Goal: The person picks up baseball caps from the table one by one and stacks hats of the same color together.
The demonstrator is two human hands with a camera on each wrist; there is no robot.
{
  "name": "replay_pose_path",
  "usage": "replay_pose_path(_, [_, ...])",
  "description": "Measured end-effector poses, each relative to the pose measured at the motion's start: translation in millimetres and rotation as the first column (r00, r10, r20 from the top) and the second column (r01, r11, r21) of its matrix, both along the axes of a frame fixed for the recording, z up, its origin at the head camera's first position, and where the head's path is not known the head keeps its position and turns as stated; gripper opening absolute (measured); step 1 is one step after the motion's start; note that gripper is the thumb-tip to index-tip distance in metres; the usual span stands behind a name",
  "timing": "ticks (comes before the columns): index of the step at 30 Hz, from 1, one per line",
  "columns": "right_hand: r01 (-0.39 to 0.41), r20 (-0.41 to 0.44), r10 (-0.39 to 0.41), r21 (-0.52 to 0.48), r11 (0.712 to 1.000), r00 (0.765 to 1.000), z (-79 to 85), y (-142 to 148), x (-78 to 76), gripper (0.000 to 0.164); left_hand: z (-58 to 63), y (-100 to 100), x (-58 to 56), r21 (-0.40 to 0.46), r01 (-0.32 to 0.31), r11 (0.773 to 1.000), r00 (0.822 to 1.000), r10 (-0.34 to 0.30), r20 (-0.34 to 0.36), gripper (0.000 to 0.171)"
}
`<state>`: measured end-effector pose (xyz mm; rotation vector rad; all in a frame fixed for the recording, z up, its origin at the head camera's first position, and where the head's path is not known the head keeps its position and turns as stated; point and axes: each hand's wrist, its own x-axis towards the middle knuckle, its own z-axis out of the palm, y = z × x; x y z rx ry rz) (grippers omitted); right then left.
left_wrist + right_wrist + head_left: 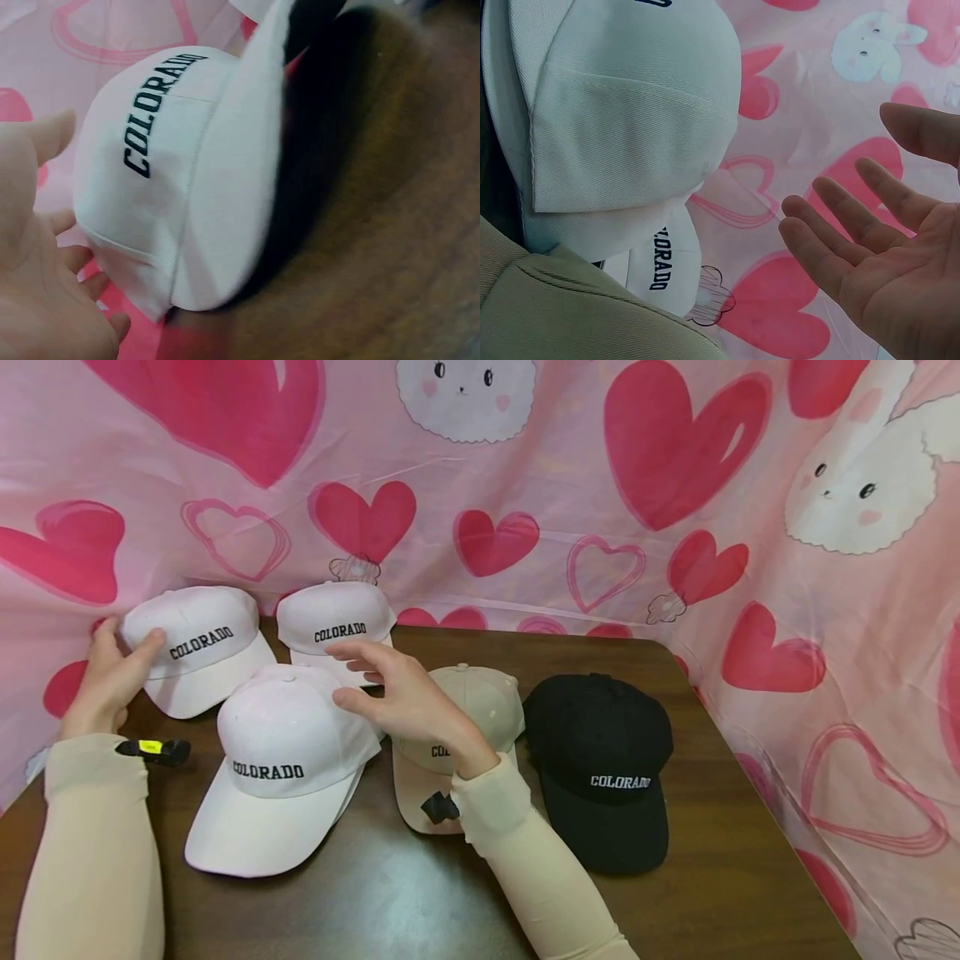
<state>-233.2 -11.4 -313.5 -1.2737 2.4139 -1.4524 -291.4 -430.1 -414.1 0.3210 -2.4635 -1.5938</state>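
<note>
At the back left, a white baseball cap (198, 647) marked COLORADO has my left hand (112, 681) at its left side, with the thumb extended. In the left wrist view, the fingers (96, 285) reach close to that cap's edge; contact is hard to tell. My right hand (401, 693) hovers with spread, relaxed fingers, holding nothing. Below and left of it are white caps (277, 735) at the front, apparently stacked, since a second brim shows. Another white cap (337, 614) sits behind the right hand. The right forearm partly hides a beige cap (480, 702).
A black COLORADO cap (600, 735) lies right of the beige one on the brown wooden table (405, 910). Pink cloth (555, 468) printed with hearts and rabbits hangs along the back and sides. A dark strap with a yellow label (153, 747) is at the left cuff.
</note>
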Motion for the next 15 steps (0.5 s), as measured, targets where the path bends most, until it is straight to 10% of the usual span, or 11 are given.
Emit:
replay_pose_path(8, [-0.01,-0.002,0.01,0.016,1.0,1.0,0.6,-2.5,1.3,0.048,-4.8,-1.9,-5.9,0.049,-0.028,0.998,0.997,0.031,-0.064,0.068])
replay_pose_path(15, [-0.027,-0.026,0.028,0.02,0.999,0.999,-2.6,-1.8,-2.0,0.046,-3.1,-5.9,-2.5,-0.106,-0.07,0.992,0.998,0.07,0.0,0.075])
